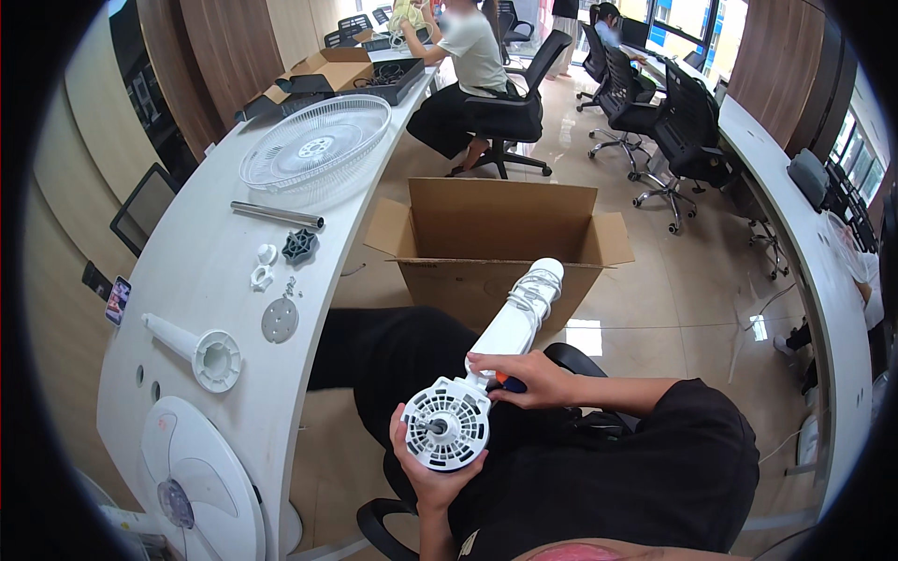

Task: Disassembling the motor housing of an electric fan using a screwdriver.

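Over my lap lies a white fan motor housing [447, 425], its slotted round face and metal shaft turned up. My left hand [435, 481] is closed round its lower edge, thumb at the left side and fingertips at the right. From the housing a white fan neck and control body [505, 327] runs away up and to the right, with a grey power cord [535, 292] wound round its far end. My right hand [533, 379] is closed at the joint on what looks like a screwdriver [508, 381] with an orange and dark blue handle; its tip is hidden.
On the white table [201, 285] at left lie a fan grille [318, 145], a metal tube [278, 215], a dark knob [299, 245], a round metal plate [280, 320], a white conical stand piece [215, 360] and fan blades [201, 477]. An open cardboard box [500, 220] stands ahead. Another person [477, 56] sits beyond.
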The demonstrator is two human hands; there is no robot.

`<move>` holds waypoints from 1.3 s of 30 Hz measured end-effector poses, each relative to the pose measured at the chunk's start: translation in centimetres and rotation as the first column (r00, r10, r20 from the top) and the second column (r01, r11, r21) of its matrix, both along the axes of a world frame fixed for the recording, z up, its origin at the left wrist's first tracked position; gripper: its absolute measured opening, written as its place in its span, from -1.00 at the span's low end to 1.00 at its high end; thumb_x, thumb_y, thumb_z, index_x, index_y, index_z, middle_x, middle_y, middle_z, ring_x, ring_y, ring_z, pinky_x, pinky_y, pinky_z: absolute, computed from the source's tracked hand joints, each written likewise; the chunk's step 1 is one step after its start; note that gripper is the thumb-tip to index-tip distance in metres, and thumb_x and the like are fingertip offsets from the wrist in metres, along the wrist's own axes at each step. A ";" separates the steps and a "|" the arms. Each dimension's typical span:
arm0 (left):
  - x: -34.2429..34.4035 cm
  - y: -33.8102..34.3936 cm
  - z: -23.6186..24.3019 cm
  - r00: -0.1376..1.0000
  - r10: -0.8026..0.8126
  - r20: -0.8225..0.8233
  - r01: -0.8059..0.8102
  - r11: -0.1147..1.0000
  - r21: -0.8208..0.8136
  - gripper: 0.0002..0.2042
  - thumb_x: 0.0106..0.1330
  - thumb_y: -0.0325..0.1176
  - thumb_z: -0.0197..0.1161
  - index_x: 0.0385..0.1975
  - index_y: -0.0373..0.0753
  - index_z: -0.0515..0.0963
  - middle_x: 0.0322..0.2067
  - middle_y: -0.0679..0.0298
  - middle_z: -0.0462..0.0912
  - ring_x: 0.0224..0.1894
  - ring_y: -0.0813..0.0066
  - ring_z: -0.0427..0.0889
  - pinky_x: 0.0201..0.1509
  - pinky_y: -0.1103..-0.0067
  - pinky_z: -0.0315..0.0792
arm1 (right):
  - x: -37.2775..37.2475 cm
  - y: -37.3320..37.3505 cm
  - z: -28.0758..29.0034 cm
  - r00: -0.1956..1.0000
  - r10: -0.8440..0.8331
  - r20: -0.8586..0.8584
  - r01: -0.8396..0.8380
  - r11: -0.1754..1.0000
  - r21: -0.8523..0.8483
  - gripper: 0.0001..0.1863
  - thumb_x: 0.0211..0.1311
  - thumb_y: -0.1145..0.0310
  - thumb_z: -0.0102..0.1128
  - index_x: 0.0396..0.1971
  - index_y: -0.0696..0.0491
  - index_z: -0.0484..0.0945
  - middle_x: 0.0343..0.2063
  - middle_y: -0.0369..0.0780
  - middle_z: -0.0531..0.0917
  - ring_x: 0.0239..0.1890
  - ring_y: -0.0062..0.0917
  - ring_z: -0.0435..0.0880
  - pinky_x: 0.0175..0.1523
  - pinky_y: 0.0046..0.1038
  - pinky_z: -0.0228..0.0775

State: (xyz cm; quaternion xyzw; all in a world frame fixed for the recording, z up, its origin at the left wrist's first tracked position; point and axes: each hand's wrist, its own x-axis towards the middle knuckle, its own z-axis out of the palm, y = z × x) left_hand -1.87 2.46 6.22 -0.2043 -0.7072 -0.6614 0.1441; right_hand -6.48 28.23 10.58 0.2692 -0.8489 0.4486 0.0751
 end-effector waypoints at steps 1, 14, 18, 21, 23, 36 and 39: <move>0.1 0.1 0.3 1.000 -0.005 0.008 0.004 1.000 0.017 0.24 -0.26 -0.22 0.76 0.44 -0.19 -0.02 0.39 -0.18 0.12 0.37 -0.08 0.32 0.40 0.16 0.30 | 0.2 0.0 0.1 1.000 -0.004 0.021 0.003 1.000 0.029 -0.37 0.14 0.35 0.46 0.24 -0.09 0.46 0.25 -0.17 0.58 -0.06 -0.23 0.75 0.02 -0.28 0.62; -1.5 -1.9 1.7 0.990 0.121 0.070 -0.102 0.968 -0.229 0.17 -0.31 -0.33 0.72 0.42 -0.34 0.12 0.39 -0.03 0.22 0.37 0.12 0.35 0.46 0.26 0.24 | -8.7 -0.4 -0.7 0.911 0.412 0.004 -0.403 0.888 0.222 -0.31 0.00 0.15 0.56 0.16 -0.04 0.47 -0.09 -0.25 0.67 -0.18 -0.22 0.73 -0.18 -0.27 0.55; -1.3 -1.1 2.4 0.974 0.030 0.227 -0.052 0.994 0.092 0.19 -0.28 -0.36 0.74 0.43 -0.34 0.07 0.34 -0.03 0.28 0.34 0.16 0.40 0.43 0.31 0.29 | -9.8 -1.0 0.4 0.869 0.480 0.121 -0.494 0.830 0.259 -0.31 -0.01 0.06 0.56 0.13 -0.09 0.49 -0.16 -0.25 0.71 -0.18 -0.20 0.73 -0.16 -0.25 0.53; -1.5 -0.9 2.7 0.963 -0.011 0.269 -0.025 0.991 0.130 0.29 -0.35 -0.26 0.81 0.45 -0.35 0.04 0.37 0.02 0.26 0.37 0.19 0.38 0.45 0.33 0.29 | -10.8 -1.0 1.2 0.854 0.494 0.165 -0.520 0.826 0.220 -0.30 -0.10 0.03 0.59 0.09 -0.10 0.55 -0.26 -0.26 0.71 -0.18 -0.26 0.74 -0.17 -0.27 0.53; -1.3 -1.3 1.6 0.973 -0.005 0.231 -0.024 0.992 0.120 0.34 -0.42 -0.16 0.83 0.45 -0.34 0.05 0.40 0.00 0.21 0.41 0.16 0.34 0.47 0.31 0.26 | -11.0 -1.3 2.0 0.845 0.471 0.253 -0.530 0.801 0.279 -0.28 -0.18 0.03 0.62 0.07 -0.10 0.57 -0.25 -0.28 0.72 -0.18 -0.26 0.74 -0.15 -0.28 0.53; -1.8 -0.9 2.2 0.983 0.175 -0.052 -0.179 0.980 -0.082 0.08 -0.22 -0.14 0.75 0.38 -0.22 0.24 0.39 -0.20 0.20 0.43 -0.13 0.28 0.46 0.18 0.26 | -9.9 -1.8 2.7 0.887 0.391 0.246 -0.456 0.828 0.327 -0.40 -0.28 0.21 0.55 -0.10 -0.02 0.61 -0.28 -0.19 0.73 -0.23 -0.24 0.75 -0.10 -0.30 0.58; -2.6 -1.3 2.9 0.985 0.159 -0.059 -0.164 0.983 -0.082 0.08 -0.22 -0.12 0.75 0.38 -0.21 0.23 0.40 -0.20 0.19 0.44 -0.15 0.26 0.47 0.17 0.23 | -9.9 -1.7 2.5 0.892 0.387 0.232 -0.447 0.830 0.335 -0.45 -0.29 0.20 0.54 -0.16 -0.01 0.62 -0.30 -0.20 0.72 -0.24 -0.27 0.75 -0.11 -0.30 0.58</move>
